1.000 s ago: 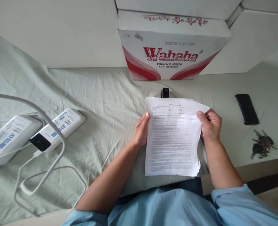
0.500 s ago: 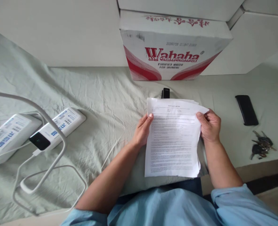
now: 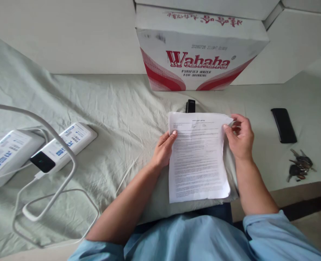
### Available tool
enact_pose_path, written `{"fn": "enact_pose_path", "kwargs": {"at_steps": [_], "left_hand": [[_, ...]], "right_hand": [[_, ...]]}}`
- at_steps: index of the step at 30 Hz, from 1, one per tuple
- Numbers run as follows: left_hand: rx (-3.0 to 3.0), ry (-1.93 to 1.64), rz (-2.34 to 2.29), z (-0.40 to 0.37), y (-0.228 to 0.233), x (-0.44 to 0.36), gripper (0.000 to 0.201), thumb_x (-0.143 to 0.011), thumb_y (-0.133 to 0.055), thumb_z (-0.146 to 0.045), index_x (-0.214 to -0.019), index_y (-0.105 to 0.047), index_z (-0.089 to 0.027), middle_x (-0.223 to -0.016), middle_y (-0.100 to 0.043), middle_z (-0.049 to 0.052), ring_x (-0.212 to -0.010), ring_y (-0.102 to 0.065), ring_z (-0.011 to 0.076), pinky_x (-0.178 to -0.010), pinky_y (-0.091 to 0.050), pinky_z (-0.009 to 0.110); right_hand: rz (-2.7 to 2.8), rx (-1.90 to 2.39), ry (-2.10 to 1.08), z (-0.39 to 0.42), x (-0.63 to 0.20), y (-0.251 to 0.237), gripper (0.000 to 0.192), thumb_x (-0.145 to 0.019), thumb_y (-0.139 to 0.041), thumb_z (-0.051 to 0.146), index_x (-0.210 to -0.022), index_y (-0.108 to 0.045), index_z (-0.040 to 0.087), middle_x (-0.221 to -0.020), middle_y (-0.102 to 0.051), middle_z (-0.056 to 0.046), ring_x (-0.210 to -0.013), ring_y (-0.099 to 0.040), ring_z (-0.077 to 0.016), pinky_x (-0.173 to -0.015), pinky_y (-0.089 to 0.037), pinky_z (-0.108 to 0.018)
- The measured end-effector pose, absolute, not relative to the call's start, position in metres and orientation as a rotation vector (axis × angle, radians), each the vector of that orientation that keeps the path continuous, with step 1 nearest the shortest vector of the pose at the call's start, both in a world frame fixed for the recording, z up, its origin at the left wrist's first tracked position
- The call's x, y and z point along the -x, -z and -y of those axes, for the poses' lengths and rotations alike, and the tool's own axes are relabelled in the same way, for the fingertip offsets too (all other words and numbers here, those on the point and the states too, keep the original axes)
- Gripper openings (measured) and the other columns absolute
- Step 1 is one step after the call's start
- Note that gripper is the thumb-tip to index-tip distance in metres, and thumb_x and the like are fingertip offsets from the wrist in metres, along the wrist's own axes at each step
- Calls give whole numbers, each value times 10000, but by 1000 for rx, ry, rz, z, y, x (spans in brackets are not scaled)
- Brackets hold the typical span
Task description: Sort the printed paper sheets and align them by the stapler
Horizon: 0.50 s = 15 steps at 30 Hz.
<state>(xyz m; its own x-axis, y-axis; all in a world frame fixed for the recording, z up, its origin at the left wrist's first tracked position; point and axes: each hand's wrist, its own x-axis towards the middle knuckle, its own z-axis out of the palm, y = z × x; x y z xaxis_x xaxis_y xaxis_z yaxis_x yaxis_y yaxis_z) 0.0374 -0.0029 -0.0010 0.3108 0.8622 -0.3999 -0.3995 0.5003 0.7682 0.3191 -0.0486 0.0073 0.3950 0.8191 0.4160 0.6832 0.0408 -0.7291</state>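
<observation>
At nine o'clock, two power banks (image 3: 40,152) with white cables (image 3: 54,188) lie on a sheeted bed (image 3: 116,105). At centre, the left hand (image 3: 163,150) holds the papers (image 3: 198,159) by their left edge, thumb on top. The right hand (image 3: 240,139) has slid up from the right edge to the top right corner, its fingers (image 3: 228,129) now pinching the corner, seemingly separating sheets. At three o'clock lie a phone (image 3: 284,125) and keys (image 3: 299,167).

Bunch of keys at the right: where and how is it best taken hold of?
A judgement: grip the bunch of keys at its dark heads, coming from above with the right hand, the nearer one. The bunch lies flat on the sheet with blades fanned outward, so the bunched heads offer the thickest hold. The phone lies apart, leaving room.
</observation>
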Motion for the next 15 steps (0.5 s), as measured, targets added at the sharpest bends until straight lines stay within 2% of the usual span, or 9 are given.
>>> {"fn": "enact_pose_path", "kwargs": {"at_steps": [2,4,6,9,12,15], "left_hand": [[-601,-907,-911,3,2,-37,560,-728,-932,-686,-967,-838,-188,-845,-818,70,-929,-814,301,-814,-647,382],[-599,-904,-913,4,2,-37,562,-730,-930,-683,-973,-835,-185,-844,-819,69,-932,-815,302,-826,-647,384],[-605,-895,-906,4,1,-37,563,-736,-925,-680,-978,-831,-180,-865,-825,77,-944,-814,307,-839,-645,391],[-608,-888,-872,4,0,-37,558,-747,-917,-669,-989,-829,-174,-911,-836,95,-960,-813,315,-853,-639,401],[-609,-892,-841,5,0,-37,550,-766,-906,-657,-1018,-830,-173,-934,-840,103,-968,-811,317,-858,-633,404],[-620,-893,-827,5,1,-37,560,-756,-906,-670,-1005,-825,-175,-916,-833,97,-951,-806,310,-845,-627,401]], "right_hand": [[1471,1697,62,48,-317,-25,422,-956,-749,417,-1342,-705,252,-1246,-727,-101,-984,-665,-232,-872,-580,-422],[1649,1669,154,45,-307,-46,285,-1016,-675,375,-1264,-754,259,-1238,-749,-114,-1128,-671,-284,-991,-567,-480],[1835,1600,122,38,-290,-65,247,-1063,-605,336,-1234,-776,286,-1229,-769,-96,-1165,-670,-295,-1076,-534,-519],[2027,1469,15,18,-256,-80,334,-1099,-530,323,-1352,-749,322,-1375,-738,-94,-1266,-628,-327,-1123,-506,-561],[2145,1420,-37,-5,-229,-81,409,-1119,-472,307,-1462,-695,292,-1477,-695,-117,-1352,-583,-352,-1159,-468,-590],[2234,1399,-117,-22,-213,-77,370,-1119,-483,298,-1375,-746,255,-1346,-760,-125,-1360,-578,-355,-1160,-448,-581]]}}
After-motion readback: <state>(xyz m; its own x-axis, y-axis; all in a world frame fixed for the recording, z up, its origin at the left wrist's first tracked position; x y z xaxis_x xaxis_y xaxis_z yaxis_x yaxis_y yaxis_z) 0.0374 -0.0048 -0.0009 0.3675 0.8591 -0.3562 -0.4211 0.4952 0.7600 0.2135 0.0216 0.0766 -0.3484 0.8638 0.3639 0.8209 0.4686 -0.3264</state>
